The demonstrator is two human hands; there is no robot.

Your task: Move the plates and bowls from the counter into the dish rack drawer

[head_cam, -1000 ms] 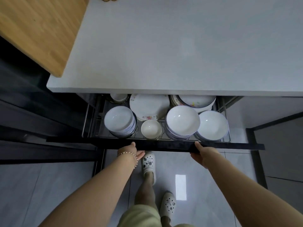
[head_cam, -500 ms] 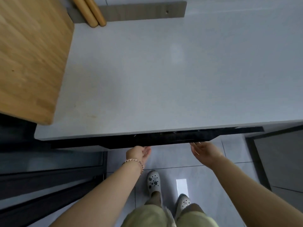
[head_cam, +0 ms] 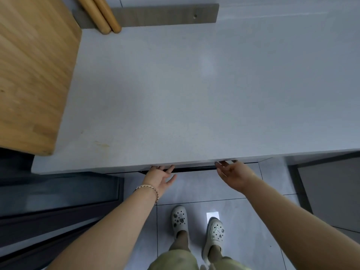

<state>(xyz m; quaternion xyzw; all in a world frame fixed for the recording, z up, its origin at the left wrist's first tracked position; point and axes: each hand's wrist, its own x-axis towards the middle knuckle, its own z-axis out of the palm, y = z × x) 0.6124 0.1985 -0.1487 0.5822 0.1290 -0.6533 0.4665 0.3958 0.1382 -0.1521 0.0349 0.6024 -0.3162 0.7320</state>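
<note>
While both arms reach forward from the lower edge of the view, the left hand point(head_cam: 158, 177) and the right hand point(head_cam: 232, 174) lie at the near edge of the pale grey stone worktop point(head_cam: 175, 94), the left at about 7 o'clock from the middle of the view and the right at about 5 o'clock. The fingers point(head_cam: 169, 169) of the left hand are straight and spread wide, holding nothing, and their tips reach the thin black front of the dish rack drawer point(head_cam: 194, 169). The right hand's fingers point(head_cam: 221, 164) are likewise loose and spread, with nothing in them and tips at the same edge; whether either hand truly touches the front cannot be told. Only that narrow dark strip of the drawer shows between the two hands, tucked under the worktop's edge, so its inside is hidden. A thin beaded bracelet point(head_cam: 150, 189) circles the left wrist. At 10 o'clock a light wooden board point(head_cam: 33, 75) lies over the worktop's left side, and at 11 o'clock two round wooden rods point(head_cam: 106, 18) lean against a grey wall strip point(head_cam: 165, 15). At 6 o'clock two white clogs point(head_cam: 179, 221) stand on the grey floor tiles point(head_cam: 204, 190)
</note>
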